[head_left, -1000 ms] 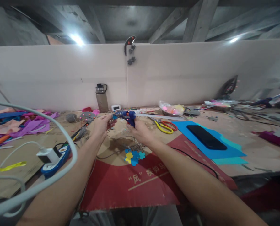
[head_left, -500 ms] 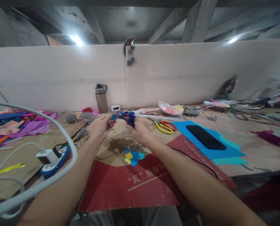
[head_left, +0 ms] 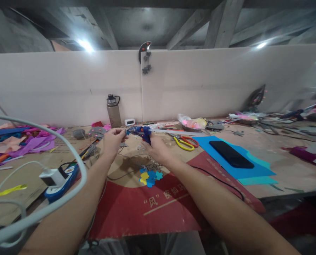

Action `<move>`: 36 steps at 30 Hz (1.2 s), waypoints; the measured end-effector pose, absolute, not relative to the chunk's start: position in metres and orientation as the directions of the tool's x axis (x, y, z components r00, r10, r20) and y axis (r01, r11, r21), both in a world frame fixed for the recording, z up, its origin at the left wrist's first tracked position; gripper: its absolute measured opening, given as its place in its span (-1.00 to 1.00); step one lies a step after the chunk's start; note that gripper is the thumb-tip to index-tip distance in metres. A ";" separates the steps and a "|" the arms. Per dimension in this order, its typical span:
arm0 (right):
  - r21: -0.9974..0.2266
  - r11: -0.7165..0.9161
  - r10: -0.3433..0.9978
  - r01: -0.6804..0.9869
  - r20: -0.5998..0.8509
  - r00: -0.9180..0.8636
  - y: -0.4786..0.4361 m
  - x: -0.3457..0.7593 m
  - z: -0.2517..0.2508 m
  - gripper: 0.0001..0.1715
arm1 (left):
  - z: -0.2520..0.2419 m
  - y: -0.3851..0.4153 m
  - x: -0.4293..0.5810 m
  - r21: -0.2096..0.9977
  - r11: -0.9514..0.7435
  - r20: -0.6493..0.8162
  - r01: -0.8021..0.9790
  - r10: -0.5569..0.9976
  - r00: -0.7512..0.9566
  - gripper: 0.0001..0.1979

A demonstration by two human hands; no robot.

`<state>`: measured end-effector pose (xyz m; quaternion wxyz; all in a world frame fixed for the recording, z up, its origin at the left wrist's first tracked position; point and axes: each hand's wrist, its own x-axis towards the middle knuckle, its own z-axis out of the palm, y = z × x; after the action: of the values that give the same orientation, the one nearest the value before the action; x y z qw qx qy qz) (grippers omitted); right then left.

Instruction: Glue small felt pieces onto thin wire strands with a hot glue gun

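Observation:
My right hand (head_left: 156, 148) is wrapped round the handle of a blue glue gun (head_left: 142, 131), held above the table with its nozzle pointing left. My left hand (head_left: 111, 140) pinches a small piece that I cannot make out, right at the nozzle tip. Both forearms reach forward from the bottom of the view. Below the hands, a cluster of blue and yellow foam flowers (head_left: 149, 176) lies on the table, by the edge of a red sheet (head_left: 158, 209) with white print.
Yellow-handled scissors (head_left: 186, 142) and a black phone (head_left: 231, 153) on blue foam sheets lie right. A power strip (head_left: 59, 177) with a white charger and cables sits left, beyond it purple paper scraps (head_left: 27, 140). A water bottle (head_left: 113, 111) stands by the white partition.
Both hands have stayed together at the glue gun's tip, edging slightly left and up. The view has shifted a little.

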<state>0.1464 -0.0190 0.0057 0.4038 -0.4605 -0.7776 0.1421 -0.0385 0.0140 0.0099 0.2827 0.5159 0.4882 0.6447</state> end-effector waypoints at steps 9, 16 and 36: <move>-0.687 0.533 0.832 0.494 0.531 -0.161 -0.010 0.148 0.003 -0.71 | 0.011 0.020 -0.049 0.936 -0.346 0.344 0.066 0.859 -0.380 -0.76; -0.922 0.160 0.987 0.353 0.149 -0.058 0.026 0.159 -0.017 -0.90 | 0.008 0.027 -0.050 0.933 -0.355 0.347 0.060 0.843 -0.410 -0.79; -0.906 0.174 0.939 -0.386 0.271 -0.214 -0.010 0.116 0.001 -0.66 | 0.016 -0.008 -0.016 0.392 -0.651 0.837 0.650 0.545 0.041 -0.91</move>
<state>0.1158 -0.0098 0.0012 0.5669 -0.2679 -0.5153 0.5842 -0.0159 -0.0080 0.0161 -0.0472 0.7200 0.4148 0.5544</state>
